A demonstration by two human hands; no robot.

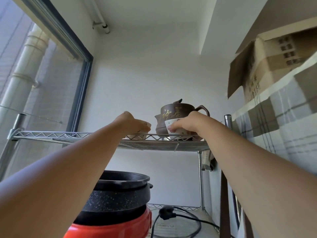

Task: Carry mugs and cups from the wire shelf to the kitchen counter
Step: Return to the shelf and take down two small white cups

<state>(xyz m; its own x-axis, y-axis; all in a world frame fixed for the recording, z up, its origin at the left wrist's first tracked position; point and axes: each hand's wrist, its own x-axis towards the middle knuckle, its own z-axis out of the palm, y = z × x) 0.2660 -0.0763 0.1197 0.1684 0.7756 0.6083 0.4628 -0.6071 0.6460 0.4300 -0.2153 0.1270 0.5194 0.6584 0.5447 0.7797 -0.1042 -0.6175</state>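
I look up at the top tier of a chrome wire shelf [72, 135]. My right hand [187, 125] wraps around a small white cup [169, 125] with a red pattern, at the shelf's right part. My left hand [132, 124] is closed over a second pale cup [147, 126], which shows only at its rim beside my fingers. Behind both cups stands a brown clay teapot [176, 109] with gold characters, and a brown clay pitcher [158, 124] sits in front of it.
On the lower tier sits a red electric cooker [109, 227] with black pans [120, 189] stacked on it, and a black plug with cable [167, 213]. A window [42, 83] is at left. Cardboard boxes [267, 62] and a checked cloth [281, 121] are at right.
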